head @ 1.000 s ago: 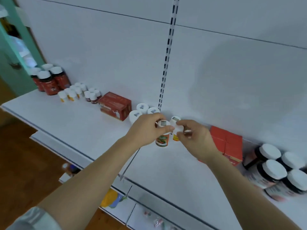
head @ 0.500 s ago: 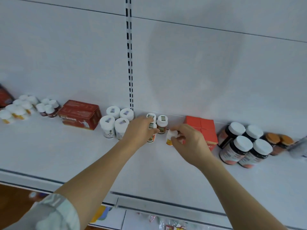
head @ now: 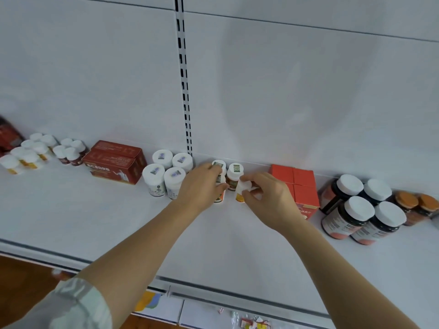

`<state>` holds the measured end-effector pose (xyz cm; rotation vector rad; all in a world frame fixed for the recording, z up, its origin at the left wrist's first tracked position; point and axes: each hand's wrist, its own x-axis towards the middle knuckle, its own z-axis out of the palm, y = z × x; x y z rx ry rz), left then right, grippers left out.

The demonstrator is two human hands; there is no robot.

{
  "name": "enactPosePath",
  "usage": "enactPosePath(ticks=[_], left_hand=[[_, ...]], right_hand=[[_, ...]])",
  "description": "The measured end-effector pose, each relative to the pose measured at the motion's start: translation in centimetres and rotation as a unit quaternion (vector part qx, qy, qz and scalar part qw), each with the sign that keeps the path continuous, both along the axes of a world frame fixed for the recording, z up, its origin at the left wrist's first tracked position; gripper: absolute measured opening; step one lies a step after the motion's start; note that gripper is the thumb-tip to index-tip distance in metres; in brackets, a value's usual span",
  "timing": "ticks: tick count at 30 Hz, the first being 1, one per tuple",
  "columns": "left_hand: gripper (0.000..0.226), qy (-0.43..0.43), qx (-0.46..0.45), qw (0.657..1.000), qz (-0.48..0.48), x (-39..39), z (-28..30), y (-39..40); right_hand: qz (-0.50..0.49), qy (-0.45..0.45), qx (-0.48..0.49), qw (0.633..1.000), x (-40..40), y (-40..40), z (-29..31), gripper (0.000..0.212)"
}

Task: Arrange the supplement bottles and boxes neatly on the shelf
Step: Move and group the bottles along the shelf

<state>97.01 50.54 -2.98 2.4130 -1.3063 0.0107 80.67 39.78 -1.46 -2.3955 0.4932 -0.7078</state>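
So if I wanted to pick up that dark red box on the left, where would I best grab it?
Probably across the short ends of the dark red box, coming from the front. It lies flat and long; white-capped bottles crowd its right end, so slide it forward first.

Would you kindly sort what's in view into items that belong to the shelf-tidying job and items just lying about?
Job:
- left hand gripping a small bottle
- right hand pinching a white-capped bottle
- white jars
- red boxes
- dark jars
- shelf

Lying about:
- packets on the lower shelf
- yellow-blue item below
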Motion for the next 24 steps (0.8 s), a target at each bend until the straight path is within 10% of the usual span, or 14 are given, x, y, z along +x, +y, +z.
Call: enactPosePath(ticks=[24], left_hand=[[0.035,-0.1,-0.141,0.983,0.066,11.7,3.8,20.1]], right_hand=[[0.069,-0.019,-0.052,0.996,14.3,14.6,4.1,0.025]])
